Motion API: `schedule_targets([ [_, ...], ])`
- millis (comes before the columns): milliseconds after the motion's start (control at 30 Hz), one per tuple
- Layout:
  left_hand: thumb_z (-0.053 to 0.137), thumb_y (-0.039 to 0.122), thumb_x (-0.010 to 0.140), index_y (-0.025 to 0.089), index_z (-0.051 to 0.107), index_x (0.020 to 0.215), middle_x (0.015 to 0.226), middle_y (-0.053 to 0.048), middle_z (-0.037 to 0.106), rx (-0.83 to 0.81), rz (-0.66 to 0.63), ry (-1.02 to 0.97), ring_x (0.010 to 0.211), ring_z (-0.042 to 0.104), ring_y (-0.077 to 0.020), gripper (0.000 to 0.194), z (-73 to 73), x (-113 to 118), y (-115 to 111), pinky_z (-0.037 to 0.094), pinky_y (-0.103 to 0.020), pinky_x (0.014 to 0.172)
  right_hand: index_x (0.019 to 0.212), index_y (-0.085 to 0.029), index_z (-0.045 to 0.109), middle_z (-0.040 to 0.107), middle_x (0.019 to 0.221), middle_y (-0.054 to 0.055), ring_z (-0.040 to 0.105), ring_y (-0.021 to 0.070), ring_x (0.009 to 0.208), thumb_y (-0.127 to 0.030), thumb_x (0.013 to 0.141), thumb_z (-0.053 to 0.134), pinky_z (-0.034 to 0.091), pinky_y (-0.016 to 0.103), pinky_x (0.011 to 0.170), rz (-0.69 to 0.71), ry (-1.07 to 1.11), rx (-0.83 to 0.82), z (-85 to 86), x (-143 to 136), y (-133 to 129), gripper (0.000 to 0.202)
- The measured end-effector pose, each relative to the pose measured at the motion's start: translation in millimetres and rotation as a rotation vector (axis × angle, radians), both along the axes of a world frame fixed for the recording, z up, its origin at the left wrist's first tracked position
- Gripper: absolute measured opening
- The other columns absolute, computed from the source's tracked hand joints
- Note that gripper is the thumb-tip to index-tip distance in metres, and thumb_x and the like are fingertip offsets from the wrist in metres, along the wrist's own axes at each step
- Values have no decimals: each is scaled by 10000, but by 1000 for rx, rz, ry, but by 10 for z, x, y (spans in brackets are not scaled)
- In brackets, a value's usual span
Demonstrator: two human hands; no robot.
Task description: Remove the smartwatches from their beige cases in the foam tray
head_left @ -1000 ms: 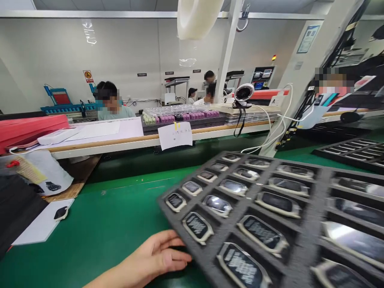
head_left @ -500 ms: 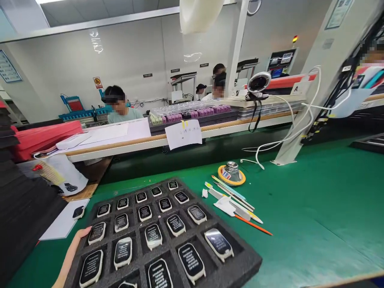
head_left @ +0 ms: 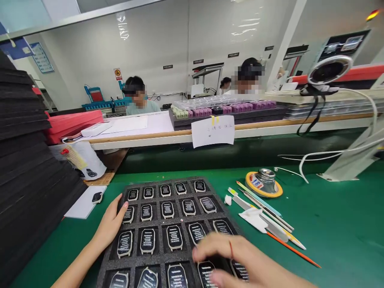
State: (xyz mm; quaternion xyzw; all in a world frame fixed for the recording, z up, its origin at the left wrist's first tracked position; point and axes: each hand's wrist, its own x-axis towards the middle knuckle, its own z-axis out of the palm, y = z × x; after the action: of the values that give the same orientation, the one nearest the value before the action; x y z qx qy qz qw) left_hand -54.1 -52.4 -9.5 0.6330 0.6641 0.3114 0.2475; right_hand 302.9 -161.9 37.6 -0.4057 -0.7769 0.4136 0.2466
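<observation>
A dark foam tray lies in front of me, its square pockets holding rows of watches without straps, screens up with lines of white text. Along the tray's left edge my left hand grips the foam, thumb on top and the other fingers mostly hidden. Over the front right pockets hovers my right hand, slightly blurred, with thumb and fingers apart and nothing visible between them. Below its fingers is one watch, partly covered; whether they touch it I cannot tell.
Right of the tray lie a toothbrush, an orange stick, other slim tools and a yellow-rimmed metal dispenser. A single watch rests on a white sheet at left, beside stacked black foam. A camera sits on the shelf.
My right hand has come into view over the tray's front right. The view has turned left, and the tray sits straighter, with my left hand showing more fully at its edge.
</observation>
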Motion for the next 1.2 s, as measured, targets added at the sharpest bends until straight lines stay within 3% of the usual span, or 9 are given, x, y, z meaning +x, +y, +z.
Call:
schedule_targets([
  [100, 406, 579, 939, 249, 438, 1440, 1512, -102, 462, 25, -105, 87, 1422, 374, -301, 601, 50, -60, -10, 250, -522, 1185, 1347, -249, 558, 524, 1447, 98, 450, 279, 1362, -339, 938, 558, 363, 476, 1146, -57, -210, 258, -63, -171, 502, 419],
  [267, 371, 548, 968, 350, 485, 1419, 1400, -52, 551, 42, -206, 212, 1338, 475, -264, 506, 82, -143, -15, 343, -476, 1143, 1506, -216, 394, 288, 1603, 151, 197, 354, 1492, -530, 917, 556, 229, 584, 1182, 45, -451, 351, -200, -562, 1055, 686],
  [467, 351, 546, 975, 377, 476, 1426, 1383, -79, 519, 40, -226, 307, 1332, 461, -291, 497, 24, -162, 9, 348, -529, 1124, 1495, -253, 410, 256, 1611, 153, 156, 371, 1496, -623, 925, 483, 170, 609, 1184, 91, -473, 402, -211, -953, 1400, 684],
  [600, 337, 530, 984, 352, 464, 1437, 1410, -83, 507, 38, -230, 325, 1349, 444, -292, 503, 25, -155, -1, 353, -524, 1126, 1452, -241, 486, 296, 1599, 138, 168, 388, 1490, -624, 914, 503, 149, 608, 1191, 85, -479, 422, -254, -1064, 1525, 660],
  [733, 338, 523, 987, 292, 335, 1512, 1451, -98, 491, 34, -238, 324, 1361, 434, -270, 573, 45, -134, -11, 346, -484, 1144, 1499, -235, 406, 250, 1616, 121, 152, 360, 1500, -610, 933, 474, 159, 613, 1193, 60, -463, 440, -249, -957, 1522, 682],
  [967, 378, 550, 968, 241, 332, 1516, 1537, -141, 396, 34, -225, 412, 1422, 350, -333, 631, 96, -89, -2, 330, -546, 1144, 1508, -224, 383, 299, 1601, 125, 195, 345, 1494, -591, 974, 376, 232, 639, 1170, -84, -478, 402, -424, -400, 1450, 648],
  [1067, 412, 538, 961, 285, 410, 1476, 1568, -111, 358, 106, -268, 465, 1448, 295, -357, 573, 145, 36, -9, 316, -573, 1147, 1485, -270, 421, 334, 1590, 99, 228, 344, 1485, -582, 977, 380, 250, 642, 1164, -146, -475, 410, -512, -206, 1438, 598],
  [1200, 404, 545, 963, 300, 448, 1453, 1595, -97, 314, 96, -430, 462, 1473, 236, -365, 549, 196, 349, 3, 284, -587, 1162, 1428, -305, 507, 372, 1573, 86, 243, 360, 1478, -550, 978, 406, 227, 664, 1159, -180, -495, 466, -540, -96, 1411, 523],
])
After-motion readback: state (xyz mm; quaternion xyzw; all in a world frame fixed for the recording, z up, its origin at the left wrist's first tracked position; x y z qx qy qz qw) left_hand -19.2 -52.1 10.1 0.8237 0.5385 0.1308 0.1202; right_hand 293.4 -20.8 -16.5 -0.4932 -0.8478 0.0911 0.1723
